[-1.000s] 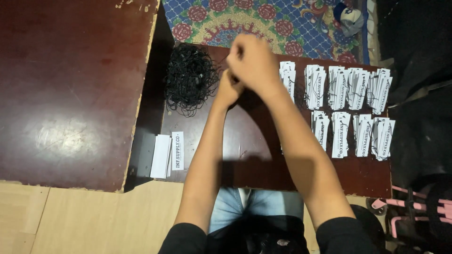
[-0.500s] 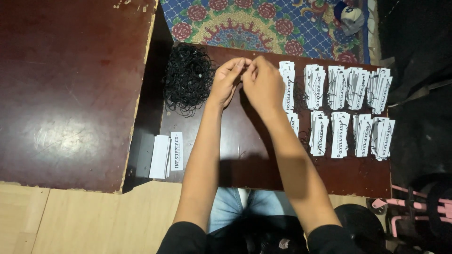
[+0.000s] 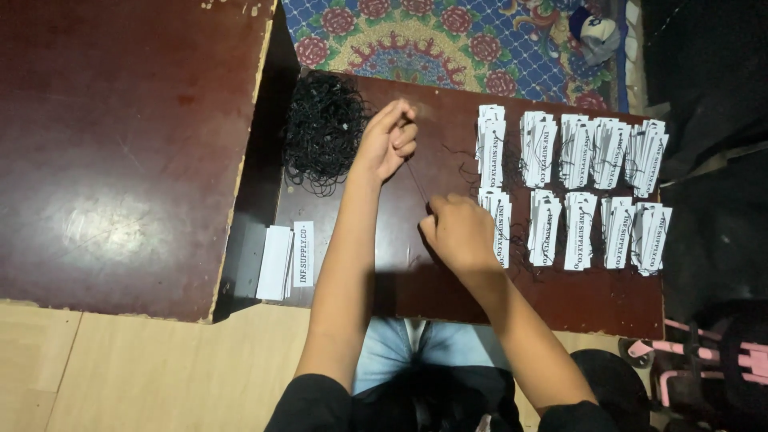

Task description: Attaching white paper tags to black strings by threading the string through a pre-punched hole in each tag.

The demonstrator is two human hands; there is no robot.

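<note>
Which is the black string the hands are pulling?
Find the dark red-brown low table. Between the left hand and right hand runs one thin black string, stretched straight, unlike the tangled black string pile.

a low dark-red wooden table (image 3: 480, 288) stands beside a larger glossy one (image 3: 120, 160) (its edge chipped, a dull glare on top). beyond lies a blue floral carpet (image 3: 448, 36); pale wood floor (image 3: 144, 376) runs along the near side. dim light.
</note>
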